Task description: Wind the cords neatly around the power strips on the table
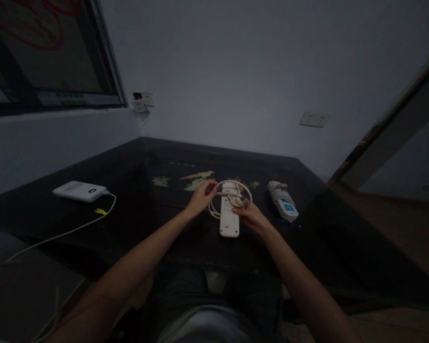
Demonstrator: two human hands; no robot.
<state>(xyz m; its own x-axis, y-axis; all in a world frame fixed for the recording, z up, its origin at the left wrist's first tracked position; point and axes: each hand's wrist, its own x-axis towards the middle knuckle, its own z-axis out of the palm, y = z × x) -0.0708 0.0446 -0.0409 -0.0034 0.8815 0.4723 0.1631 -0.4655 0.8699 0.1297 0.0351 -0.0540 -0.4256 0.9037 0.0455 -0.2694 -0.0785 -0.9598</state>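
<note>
- A white power strip [229, 222] is held over the near-middle part of a dark table [136, 205].
- Its long axis runs almost straight away from the person; the bare end points toward them, the cord-wrapped end toward the wall [229, 85].
- The right hand [253, 218] grips its right side.
- The left hand [202, 194] pinches the looped cord [236, 200].

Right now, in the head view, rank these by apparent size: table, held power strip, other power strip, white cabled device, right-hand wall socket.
1. Table
2. Held power strip
3. Other power strip and white cabled device: too alike to rank
4. Right-hand wall socket
</note>
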